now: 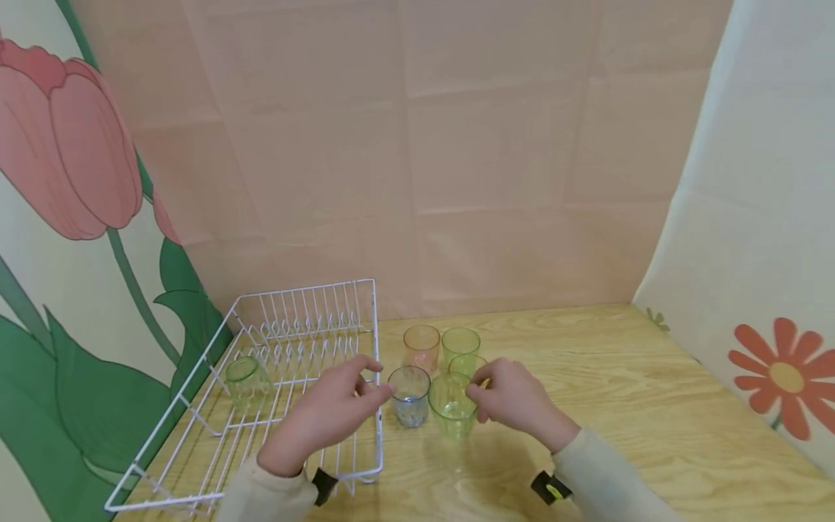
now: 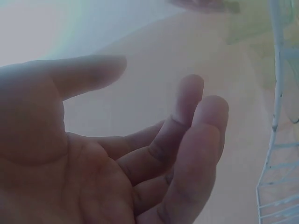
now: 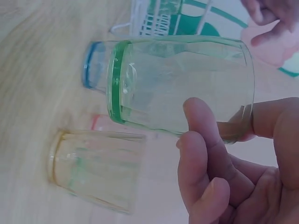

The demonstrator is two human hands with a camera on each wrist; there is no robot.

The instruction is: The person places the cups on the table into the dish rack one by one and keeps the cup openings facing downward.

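Observation:
My right hand [image 1: 512, 399] pinches a light green drinking glass [image 1: 451, 409] at its rim between thumb and fingers. The glass is upright over the table, and its thick green base [image 3: 117, 81] shows in the right wrist view. My left hand [image 1: 335, 406] hovers by the dish rack's right edge, fingers bent loosely and thumb apart, with nothing in it. In front of its thumb stands a blue-tinted glass [image 1: 411, 406]. Behind the held glass are a yellow glass [image 3: 100, 170], partly covered by my right hand in the head view, a pink-orange glass [image 1: 421, 348] and another green glass [image 1: 461, 342].
A white wire dish rack [image 1: 375, 348] occupies the left of the wooden table [image 1: 620, 406]. In its left part, another green glass [image 1: 249, 388] sits upside down. A plain pinkish cloth [image 1: 457, 145] hangs behind, with flower-printed cloths on both sides.

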